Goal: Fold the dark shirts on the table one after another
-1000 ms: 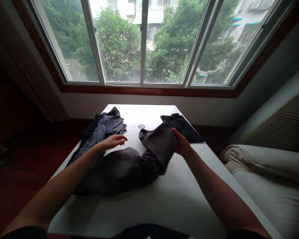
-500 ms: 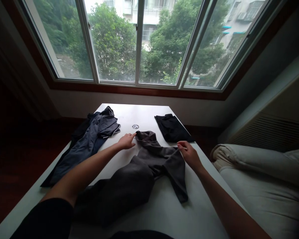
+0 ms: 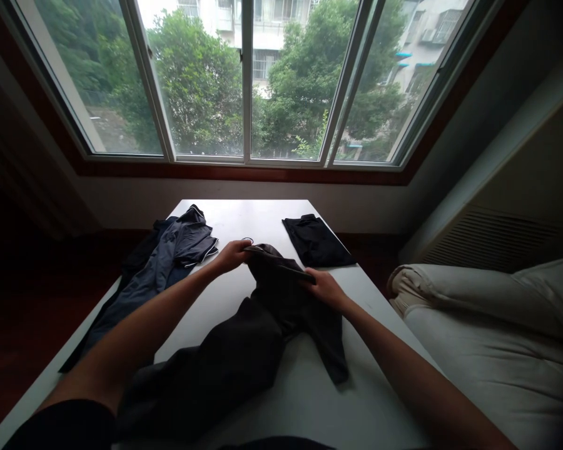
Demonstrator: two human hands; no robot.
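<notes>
A dark grey shirt (image 3: pixel 244 344) lies rumpled across the near half of the white table (image 3: pixel 380 375). Its upper end is lifted off the tabletop between my two hands. My left hand (image 3: pixel 232 255) is closed on the far left part of that raised edge. On the right side, my right hand (image 3: pixel 326 287) grips the same edge, the fingers partly hidden behind the cloth. One sleeve (image 3: pixel 331 362) hangs down toward the right and rests on the table. The shirt's near end runs under my left arm into shadow.
Several blue-grey and dark garments (image 3: pixel 164 262) lie loosely along the table's left side. A folded black garment (image 3: pixel 316 240) lies at the far right edge. Beyond the table is a wide window (image 3: pixel 246 94). A pale sofa (image 3: pixel 488 312) stands close on the right.
Both hands have taken hold of the shirt's upper edge and raised it. My right hand has moved left, nearer to the left one. The view has shifted slightly right.
</notes>
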